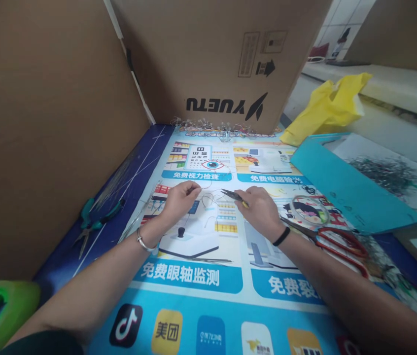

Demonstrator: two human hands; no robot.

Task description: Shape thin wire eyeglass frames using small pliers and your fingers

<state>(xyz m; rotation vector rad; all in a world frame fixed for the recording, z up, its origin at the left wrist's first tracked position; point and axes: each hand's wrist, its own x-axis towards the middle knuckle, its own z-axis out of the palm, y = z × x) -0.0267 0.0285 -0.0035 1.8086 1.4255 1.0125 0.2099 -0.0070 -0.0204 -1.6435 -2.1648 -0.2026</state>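
Note:
My left hand (pixel 182 198) is closed in a pinch on a thin wire (pixel 207 187), which curls loosely over the printed sheet. My right hand (pixel 262 208) is wrapped round small needle-nose pliers (pixel 231 194) with dark pointed jaws and a bit of yellow at the handle. The pliers' tips point left, toward the wire and my left fingertips. From this view I cannot tell whether the jaws touch the wire. Most of the pliers' handle is hidden in my right palm.
Red-handled scissors (pixel 341 246) and a clear tape roll (pixel 309 211) lie right. Teal pliers (pixel 92 219) lie left, near a green roll (pixel 16 301). A blue box lid (pixel 334 182) holds wire scraps, with a yellow bag (pixel 327 106) behind. Cardboard walls (pixel 212 59) rise behind and left.

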